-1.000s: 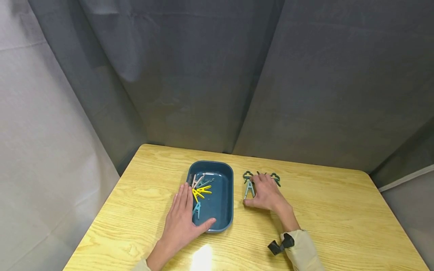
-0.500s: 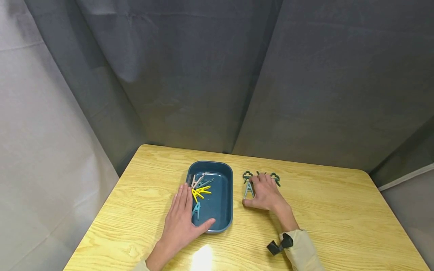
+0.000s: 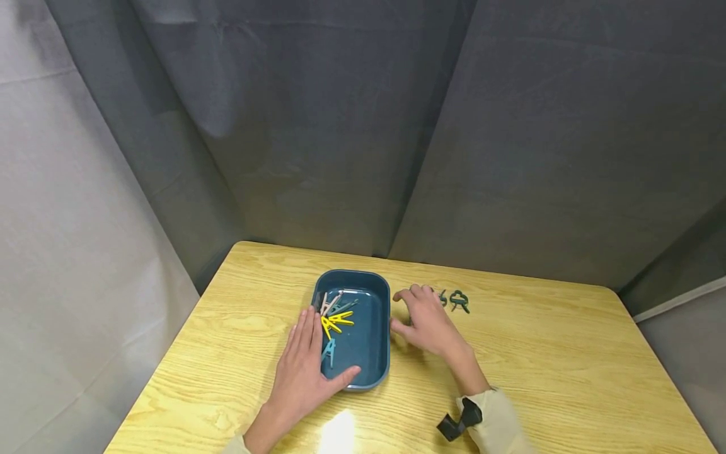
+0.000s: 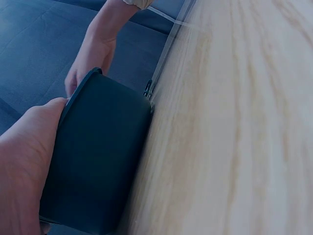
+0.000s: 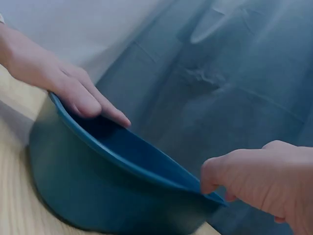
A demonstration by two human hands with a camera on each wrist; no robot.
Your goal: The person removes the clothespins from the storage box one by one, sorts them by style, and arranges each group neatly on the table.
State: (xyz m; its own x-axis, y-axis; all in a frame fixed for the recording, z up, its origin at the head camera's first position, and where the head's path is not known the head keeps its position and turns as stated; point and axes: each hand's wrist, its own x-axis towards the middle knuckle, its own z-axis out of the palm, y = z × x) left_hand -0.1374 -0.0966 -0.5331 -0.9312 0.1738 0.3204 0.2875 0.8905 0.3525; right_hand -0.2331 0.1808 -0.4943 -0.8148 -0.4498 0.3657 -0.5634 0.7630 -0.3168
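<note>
A dark blue rectangular bin [image 3: 379, 353] stands on the table. In it lie a pale pink clothespin [image 3: 326, 307], a dull teal one, two yellow clothespins [image 3: 342, 317] and a light blue clothespin [image 3: 331, 349]. My left hand [image 3: 303, 366] rests along the bin's left rim with straight fingers, its thumb over the near rim. My right hand [image 3: 428, 321] is at the bin's right rim, thumb and index finger apart. I cannot tell whether it holds the pale green clothespin, which is out of sight. Dark green clips [image 3: 460, 300] lie beyond that hand, one hidden under it.
The light wooden table [image 3: 544, 353] extends to the right of the bin and ends at a back edge beside a grey curtain [image 3: 317, 157]. A pale curtain [image 3: 91, 252] hangs at the left. A black wrist mount [image 3: 460, 419] sits on the right sleeve.
My right hand has moved left from the clips to the bin's right rim. The pale green clothespin that lay between its fingers no longer shows. My left hand has stayed put.
</note>
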